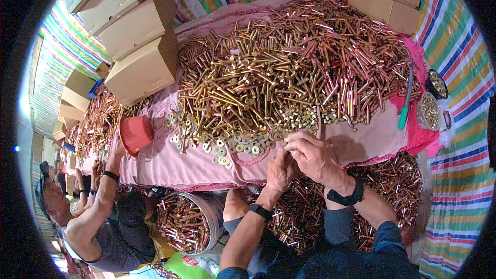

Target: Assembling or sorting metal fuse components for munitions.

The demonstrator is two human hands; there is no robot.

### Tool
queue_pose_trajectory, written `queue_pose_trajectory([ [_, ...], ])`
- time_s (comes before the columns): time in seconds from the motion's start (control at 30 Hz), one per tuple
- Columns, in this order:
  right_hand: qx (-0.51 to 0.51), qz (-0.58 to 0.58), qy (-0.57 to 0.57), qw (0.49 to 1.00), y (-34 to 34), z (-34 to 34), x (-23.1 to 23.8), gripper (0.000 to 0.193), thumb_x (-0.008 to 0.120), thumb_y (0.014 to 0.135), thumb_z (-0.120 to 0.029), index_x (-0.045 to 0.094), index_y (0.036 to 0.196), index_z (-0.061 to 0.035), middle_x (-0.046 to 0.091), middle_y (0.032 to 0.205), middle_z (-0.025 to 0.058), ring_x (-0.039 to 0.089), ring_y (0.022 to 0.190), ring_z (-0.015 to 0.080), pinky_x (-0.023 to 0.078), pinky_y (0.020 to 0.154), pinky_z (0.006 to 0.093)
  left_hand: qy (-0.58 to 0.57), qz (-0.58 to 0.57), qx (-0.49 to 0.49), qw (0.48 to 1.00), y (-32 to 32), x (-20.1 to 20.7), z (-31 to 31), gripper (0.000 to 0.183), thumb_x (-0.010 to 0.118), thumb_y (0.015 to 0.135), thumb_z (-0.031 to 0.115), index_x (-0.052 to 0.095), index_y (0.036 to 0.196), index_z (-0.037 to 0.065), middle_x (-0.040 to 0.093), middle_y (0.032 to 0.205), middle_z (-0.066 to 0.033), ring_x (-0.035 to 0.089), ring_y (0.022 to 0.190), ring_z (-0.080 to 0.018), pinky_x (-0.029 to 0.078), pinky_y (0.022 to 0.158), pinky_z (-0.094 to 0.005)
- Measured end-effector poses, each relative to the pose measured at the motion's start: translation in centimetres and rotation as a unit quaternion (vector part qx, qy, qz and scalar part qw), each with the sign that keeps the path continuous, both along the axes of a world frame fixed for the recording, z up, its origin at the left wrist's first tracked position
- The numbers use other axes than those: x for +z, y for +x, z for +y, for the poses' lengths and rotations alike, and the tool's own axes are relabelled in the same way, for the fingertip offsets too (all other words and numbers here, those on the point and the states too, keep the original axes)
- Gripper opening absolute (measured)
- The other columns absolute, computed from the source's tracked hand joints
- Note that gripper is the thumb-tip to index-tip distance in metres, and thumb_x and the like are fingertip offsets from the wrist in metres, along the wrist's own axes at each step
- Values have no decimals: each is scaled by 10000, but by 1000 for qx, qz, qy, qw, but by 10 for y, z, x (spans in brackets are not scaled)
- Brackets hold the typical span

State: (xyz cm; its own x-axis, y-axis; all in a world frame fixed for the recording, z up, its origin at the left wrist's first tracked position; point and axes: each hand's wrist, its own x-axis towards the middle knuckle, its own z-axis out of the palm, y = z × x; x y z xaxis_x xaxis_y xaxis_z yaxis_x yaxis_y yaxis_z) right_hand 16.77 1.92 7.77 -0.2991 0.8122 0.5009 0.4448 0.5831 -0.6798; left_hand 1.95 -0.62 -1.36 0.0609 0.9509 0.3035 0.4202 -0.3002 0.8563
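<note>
My left hand (279, 171) and my right hand (311, 156) meet at the near edge of the pink cloth (206, 168). The fingers of both are closed in a pinch, fingertips together; whatever they hold is too small and covered to make out. Just beyond them lie small brass-coloured nuts (305, 118) in a loose heap. Flat washers (247, 143) spread to the left of the nuts. Behind these rises a wide pile of long copper and gold bolts (243, 80).
Cardboard boxes (142, 70) stand at the far left. A co-worker's hand (118, 147) is at a red plastic tub (136, 135). A bucket (206, 222) of bolts stands below the cloth. A green-handled tool (403, 116) and a clear tub (429, 111) of small parts lie right.
</note>
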Motion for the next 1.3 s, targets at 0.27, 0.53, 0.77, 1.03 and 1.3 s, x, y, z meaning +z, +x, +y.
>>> queue_pose_trajectory([
  [0.27,32,45,-34,998,3,7,8,145,732,884,-68,660,1001,-21,683,960,120,698,904,287,576,780,378,27,-3,-26,999,-7,-22,2,532,574,898,9,481,1420,54,667,1035,-237,723,866,-331,553,733,-371],
  [0.53,-38,38,-158,986,7,0,14,215,756,903,-183,663,1002,-16,664,875,124,690,794,275,555,691,367,-5,35,-36,999,-4,-16,-2,586,534,909,-26,423,1483,24,685,1061,-195,709,890,-297,553,772,-359],
  [0.77,-10,-10,-45,999,8,4,10,213,739,895,-170,671,1017,-9,641,865,143,666,775,329,541,670,409,38,19,-38,998,-5,-23,2,631,599,907,7,400,1506,21,693,996,-168,699,813,-280,552,731,-357],
  [1.03,7,-24,5,1000,9,4,6,202,710,914,-151,659,1033,4,634,868,151,658,765,328,537,656,416,39,38,-16,998,-3,-14,0,649,602,901,24,394,1516,21,688,929,-178,681,739,-267,548,692,-347],
  [1.3,8,42,-197,980,7,3,8,250,768,895,-186,686,1056,-14,684,951,145,695,829,264,548,677,371,67,26,-19,997,-12,-18,-1,628,571,861,12,440,1476,5,661,796,-142,614,639,-227,505,606,-351],
])
